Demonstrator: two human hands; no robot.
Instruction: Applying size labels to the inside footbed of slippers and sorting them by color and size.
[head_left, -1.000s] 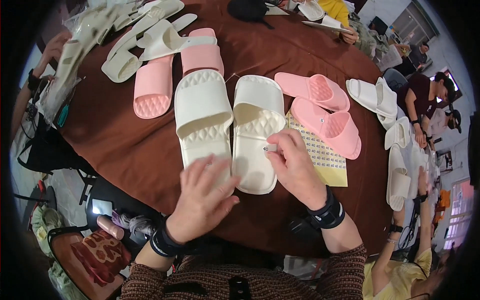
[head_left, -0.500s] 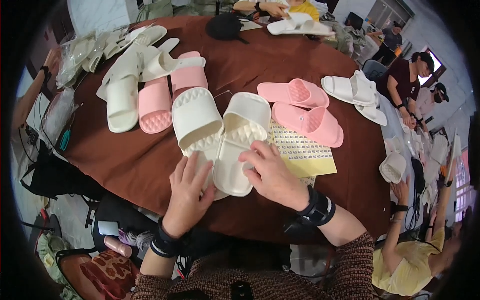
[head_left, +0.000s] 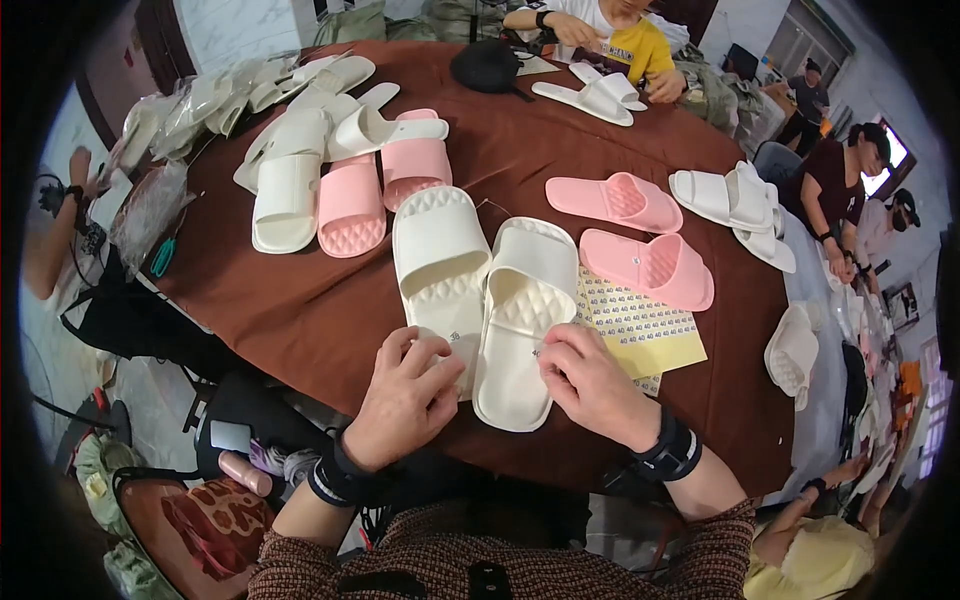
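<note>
With the white pair [head_left: 508, 262] at the frame's centre, we cannot tell whether the curled grip of our left hand [head_left: 406, 402] or right hand [head_left: 598, 388] holds anything, and an uneven push could skew the pair.

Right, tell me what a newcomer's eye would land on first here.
The pair of white slippers front and centre stands out, with the left hand over one heel and the right hand at the other's right edge. Next come two pink slippers to their right, beside a yellow sheet of labels. A jumble of white and pink slippers lies upper left on the brown tablecloth.
</note>
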